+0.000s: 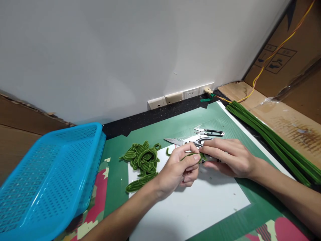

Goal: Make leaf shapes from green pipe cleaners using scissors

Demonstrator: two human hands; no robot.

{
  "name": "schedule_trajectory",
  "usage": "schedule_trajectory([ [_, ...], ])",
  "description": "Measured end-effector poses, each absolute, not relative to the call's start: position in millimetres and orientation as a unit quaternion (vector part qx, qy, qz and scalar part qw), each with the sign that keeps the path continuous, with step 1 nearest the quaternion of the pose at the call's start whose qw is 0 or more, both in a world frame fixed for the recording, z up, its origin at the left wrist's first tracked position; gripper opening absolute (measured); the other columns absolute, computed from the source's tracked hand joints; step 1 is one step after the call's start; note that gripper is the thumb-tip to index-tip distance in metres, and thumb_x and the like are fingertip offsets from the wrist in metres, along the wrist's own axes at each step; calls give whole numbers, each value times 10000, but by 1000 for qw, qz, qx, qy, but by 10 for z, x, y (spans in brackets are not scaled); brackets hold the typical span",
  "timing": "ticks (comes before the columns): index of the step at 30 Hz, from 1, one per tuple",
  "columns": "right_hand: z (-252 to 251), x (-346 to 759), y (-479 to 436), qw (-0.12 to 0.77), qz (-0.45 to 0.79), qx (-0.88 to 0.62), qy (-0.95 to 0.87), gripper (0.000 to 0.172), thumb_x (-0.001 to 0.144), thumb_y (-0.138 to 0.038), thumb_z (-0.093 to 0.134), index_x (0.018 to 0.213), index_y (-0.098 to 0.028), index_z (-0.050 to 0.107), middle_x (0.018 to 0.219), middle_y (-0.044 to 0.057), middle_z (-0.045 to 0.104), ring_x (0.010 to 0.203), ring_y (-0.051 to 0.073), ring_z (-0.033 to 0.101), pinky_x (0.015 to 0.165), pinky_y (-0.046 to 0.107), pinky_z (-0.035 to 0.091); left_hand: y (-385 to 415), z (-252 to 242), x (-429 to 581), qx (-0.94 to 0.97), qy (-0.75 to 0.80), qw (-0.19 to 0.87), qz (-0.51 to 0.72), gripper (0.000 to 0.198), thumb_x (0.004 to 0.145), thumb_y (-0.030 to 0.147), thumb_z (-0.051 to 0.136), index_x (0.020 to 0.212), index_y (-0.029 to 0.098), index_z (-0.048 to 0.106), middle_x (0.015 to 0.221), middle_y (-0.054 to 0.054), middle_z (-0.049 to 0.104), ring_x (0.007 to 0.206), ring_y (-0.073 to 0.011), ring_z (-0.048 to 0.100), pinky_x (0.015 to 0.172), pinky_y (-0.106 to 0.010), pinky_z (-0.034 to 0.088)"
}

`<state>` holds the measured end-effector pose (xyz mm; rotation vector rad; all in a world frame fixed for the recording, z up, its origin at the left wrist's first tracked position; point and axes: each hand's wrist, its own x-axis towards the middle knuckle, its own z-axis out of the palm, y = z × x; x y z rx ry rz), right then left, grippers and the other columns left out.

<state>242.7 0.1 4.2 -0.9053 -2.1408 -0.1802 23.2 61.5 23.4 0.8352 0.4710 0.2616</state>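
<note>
My left hand (178, 169) and my right hand (229, 156) meet over a white sheet (200, 204), both pinching one green pipe cleaner piece (192, 155) between their fingertips. The piece is bent into a narrow loop. A pile of finished green bent pipe cleaner shapes (141, 162) lies to the left of my left hand. Scissors (187, 142) lie just behind my hands, partly hidden by them, and thread snips (209, 132) lie a little farther back.
A blue plastic basket (47, 180) stands tilted at the left. A bundle of long straight green pipe cleaners (272, 140) runs along the right side. The green cutting mat (180, 125) lies beneath. Wall sockets (180, 96) and a yellow wire (265, 63) are behind; cardboard at right.
</note>
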Motion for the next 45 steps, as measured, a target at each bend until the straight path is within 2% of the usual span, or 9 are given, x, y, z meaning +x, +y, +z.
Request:
schedule_trajectory([
  [5, 28, 2418, -11, 413, -87, -351, -836, 111, 1020, -103, 649, 1125, -76, 676, 912, 150, 748, 761, 204, 703, 620, 292, 547, 610, 251, 234, 388, 216, 888, 117, 263, 1001, 350, 726, 967, 239, 489, 570, 134, 347, 434, -41, 244, 392, -89, 238],
  [17, -13, 2353, -60, 449, 9, -379, -809, 113, 1034, -63, 575, 1042, -145, 653, 832, 66, 684, 688, 155, 653, 559, 254, 450, 645, 317, 208, 486, 220, 835, 135, 267, 995, 358, 761, 960, 203, 546, 615, 100, 475, 439, -28, 376, 456, -137, 335],
  [22, -7, 2414, -50, 395, -44, -353, -847, 169, 1049, -68, 509, 1043, -130, 665, 782, 54, 651, 579, 149, 557, 535, 284, 432, 667, 372, 212, 468, 256, 840, 96, 306, 939, 366, 809, 925, 200, 553, 601, 109, 437, 424, -35, 366, 428, -142, 282],
  [25, 46, 2442, -42, 367, -78, -333, -865, 189, 1057, -99, 495, 1059, -123, 683, 777, 64, 672, 572, 158, 575, 538, 300, 459, 708, 406, 203, 417, 262, 870, 25, 310, 939, 382, 793, 881, 196, 552, 573, 109, 402, 412, -45, 344, 404, -147, 228],
  [28, 99, 2467, -41, 353, -96, -324, -873, 219, 1069, -126, 476, 1096, -142, 693, 857, 86, 737, 597, 158, 616, 558, 293, 503, 742, 414, 184, 394, 245, 885, -25, 281, 993, 398, 719, 886, 161, 613, 610, 61, 485, 422, -47, 382, 397, -157, 241],
  [32, 106, 2470, -49, 368, -75, -330, -866, 220, 1081, -136, 477, 1115, -139, 694, 921, 106, 765, 636, 161, 668, 583, 287, 526, 754, 381, 166, 386, 241, 890, -27, 288, 1022, 370, 687, 885, 118, 680, 656, 13, 562, 423, -39, 395, 384, -169, 240],
  [36, 47, 2419, -66, 420, -12, -347, -839, 131, 1077, -126, 538, 1071, -150, 667, 845, 74, 722, 614, 144, 630, 570, 271, 484, 740, 343, 170, 400, 243, 884, -2, 291, 1012, 373, 719, 875, 119, 689, 662, 46, 496, 441, -25, 315, 409, -176, 195],
  [40, 16, 2363, -77, 447, 49, -383, -807, 143, 1068, -96, 536, 1012, -171, 644, 762, 32, 659, 587, 129, 587, 532, 261, 411, 731, 363, 187, 522, 251, 813, 56, 303, 1030, 398, 691, 874, 138, 702, 606, 56, 458, 497, -68, 349, 486, -202, 282],
  [45, 70, 2320, -77, 460, 120, -398, -784, 119, 1035, -99, 572, 989, -182, 645, 752, 30, 669, 609, 134, 586, 531, 250, 425, 702, 453, 190, 760, 239, 585, 150, 319, 1068, 291, 605, 820, 150, 747, 752, -28, 647, 727, -149, 537, 695, -261, 417],
])
